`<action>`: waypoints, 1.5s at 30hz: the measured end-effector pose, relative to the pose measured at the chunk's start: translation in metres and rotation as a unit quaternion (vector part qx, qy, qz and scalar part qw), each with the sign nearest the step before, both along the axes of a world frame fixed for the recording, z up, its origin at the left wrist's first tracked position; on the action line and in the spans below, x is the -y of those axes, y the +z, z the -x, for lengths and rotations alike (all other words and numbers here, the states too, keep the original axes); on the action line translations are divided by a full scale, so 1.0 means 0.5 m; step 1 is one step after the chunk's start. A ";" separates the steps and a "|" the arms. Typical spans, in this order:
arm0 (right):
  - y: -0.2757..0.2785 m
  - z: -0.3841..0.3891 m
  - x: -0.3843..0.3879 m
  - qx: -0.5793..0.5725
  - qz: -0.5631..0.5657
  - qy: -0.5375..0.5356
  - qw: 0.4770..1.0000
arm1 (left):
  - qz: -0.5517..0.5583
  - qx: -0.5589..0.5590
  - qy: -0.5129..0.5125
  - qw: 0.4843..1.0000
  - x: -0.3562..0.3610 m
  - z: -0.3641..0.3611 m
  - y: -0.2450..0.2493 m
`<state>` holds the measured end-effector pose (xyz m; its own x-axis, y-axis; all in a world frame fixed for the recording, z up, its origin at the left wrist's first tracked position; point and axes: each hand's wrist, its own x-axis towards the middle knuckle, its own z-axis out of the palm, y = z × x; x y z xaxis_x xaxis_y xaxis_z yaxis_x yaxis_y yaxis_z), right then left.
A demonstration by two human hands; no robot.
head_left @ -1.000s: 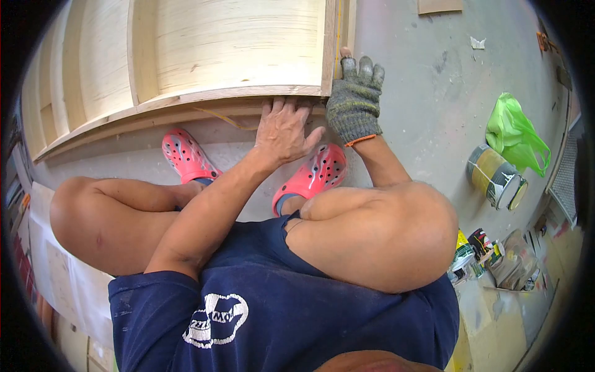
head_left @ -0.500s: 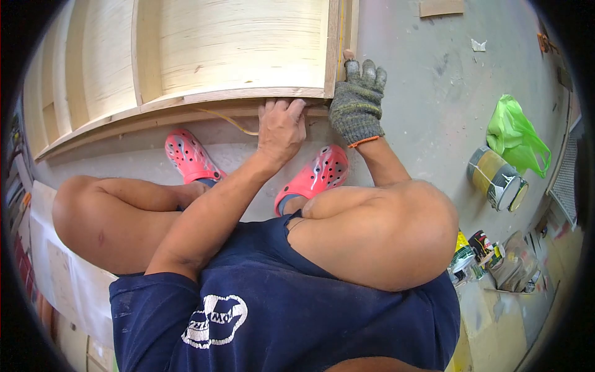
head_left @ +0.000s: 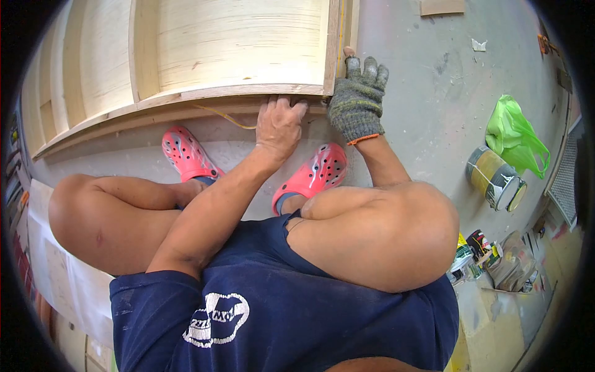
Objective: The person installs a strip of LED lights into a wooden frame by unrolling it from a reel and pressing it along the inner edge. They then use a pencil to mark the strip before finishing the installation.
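Observation:
A large pale wooden frame (head_left: 139, 49) with a thin plywood panel (head_left: 235, 43) and cross battens lies in front of me, over another wooden piece (head_left: 142, 123) along its near edge. My left hand (head_left: 279, 127), bare and dusty, has its fingers curled at the frame's near edge, left of the corner; the fingertips are hidden. At the corner, my right hand (head_left: 358, 102) wears a grey knit glove with one fingertip exposed. Its index finger lies along the frame's side, the other fingers bend beside it, and its thumb is hidden. A thin yellow strip (head_left: 229, 118) pokes out near my left hand.
My feet wear pink clogs (head_left: 313, 170) close to the frame. On the grey floor to the right are a paint can (head_left: 494, 177), a green plastic bag (head_left: 514, 136) and several smaller cans (head_left: 477, 248). A flat board piece (head_left: 441, 7) lies at the top.
The view has shifted slightly. My left hand's fingers sit a little more tucked in at the frame's near edge. My right hand stays at the corner.

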<state>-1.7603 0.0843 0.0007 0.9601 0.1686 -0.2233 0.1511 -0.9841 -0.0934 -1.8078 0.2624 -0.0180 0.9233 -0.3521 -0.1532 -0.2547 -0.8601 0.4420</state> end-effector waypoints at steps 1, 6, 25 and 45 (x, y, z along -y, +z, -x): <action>-0.001 0.000 0.000 -0.007 0.024 0.002 1.000 | -0.008 -0.018 -0.006 1.000 0.000 0.000 0.001; -0.005 -0.002 0.001 -0.011 0.050 0.009 0.999 | -0.009 -0.018 0.001 1.000 0.002 -0.001 -0.005; 0.001 -0.002 -0.003 -0.013 0.055 0.010 0.998 | 0.007 -0.055 0.054 0.997 0.031 -0.012 0.006; 0.005 -0.001 0.000 0.006 0.028 0.010 1.000 | -0.012 -0.056 0.028 0.998 0.034 -0.015 0.016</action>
